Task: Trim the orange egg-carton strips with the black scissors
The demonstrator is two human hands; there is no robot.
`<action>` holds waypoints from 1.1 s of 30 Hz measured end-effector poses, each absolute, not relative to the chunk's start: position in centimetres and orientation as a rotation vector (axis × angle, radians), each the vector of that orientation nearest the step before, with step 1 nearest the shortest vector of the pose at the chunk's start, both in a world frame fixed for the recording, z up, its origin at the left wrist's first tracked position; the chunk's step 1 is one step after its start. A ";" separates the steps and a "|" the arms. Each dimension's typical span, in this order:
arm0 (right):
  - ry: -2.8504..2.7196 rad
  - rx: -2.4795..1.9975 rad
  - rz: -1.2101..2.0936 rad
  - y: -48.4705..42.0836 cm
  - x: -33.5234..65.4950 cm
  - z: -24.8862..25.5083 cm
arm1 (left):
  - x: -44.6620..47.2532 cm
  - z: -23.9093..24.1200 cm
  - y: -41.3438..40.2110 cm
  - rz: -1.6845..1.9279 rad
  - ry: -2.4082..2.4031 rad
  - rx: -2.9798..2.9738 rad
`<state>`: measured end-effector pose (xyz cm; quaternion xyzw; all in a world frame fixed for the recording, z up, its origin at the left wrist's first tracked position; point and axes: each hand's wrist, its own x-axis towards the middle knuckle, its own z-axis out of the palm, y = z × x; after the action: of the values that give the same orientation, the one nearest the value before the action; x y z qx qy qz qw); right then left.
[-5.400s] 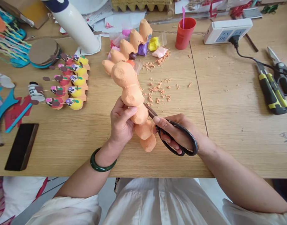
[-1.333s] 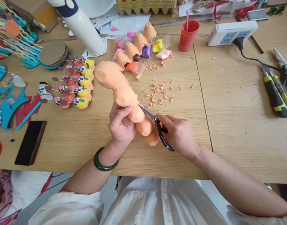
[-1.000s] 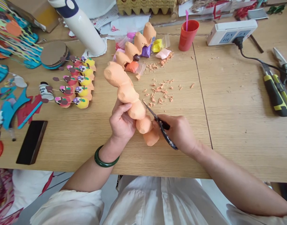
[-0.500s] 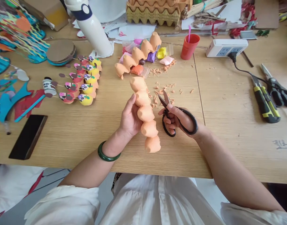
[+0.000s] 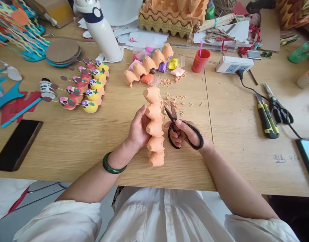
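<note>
An orange strip of egg-carton cups (image 5: 154, 126) stands lengthwise above the table's front edge. My left hand (image 5: 138, 129) grips its left side around the middle cups. My right hand (image 5: 186, 134) holds black scissors (image 5: 181, 129) by the loops, just right of the strip, with the blades slightly parted and pointing away from me, clear of the strip. Orange paper scraps (image 5: 174, 101) lie on the wooden table (image 5: 232, 134) beyond the blades. A second orange cup strip (image 5: 146, 64) lies further back.
Painted bird figures (image 5: 87, 87), a small paint bottle (image 5: 46, 89) and a black phone (image 5: 15, 144) lie at left. A white bottle (image 5: 101, 30), egg trays (image 5: 169, 16), a red cup (image 5: 200, 60), a power strip (image 5: 234, 64), a yellow knife (image 5: 267, 116), more scissors (image 5: 278, 106) and a tablet corner (image 5: 307, 158) surround the middle.
The scissors came off the strip's right edge and now point away beside it. The strip has straightened from a leftward tilt. My view has lifted, showing more of the table's far side.
</note>
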<state>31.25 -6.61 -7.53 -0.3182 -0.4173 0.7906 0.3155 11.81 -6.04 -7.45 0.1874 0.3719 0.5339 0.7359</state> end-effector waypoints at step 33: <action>-0.927 -0.743 2.231 -2.8 32.3 -8.9 | 11.2 -8.0 -4.5 1.083 0.665 0.267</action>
<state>32.33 -2.80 -8.95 -0.2802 -0.3495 0.8414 0.3022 11.19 -4.50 -7.96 0.1243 0.3098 0.5044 0.7963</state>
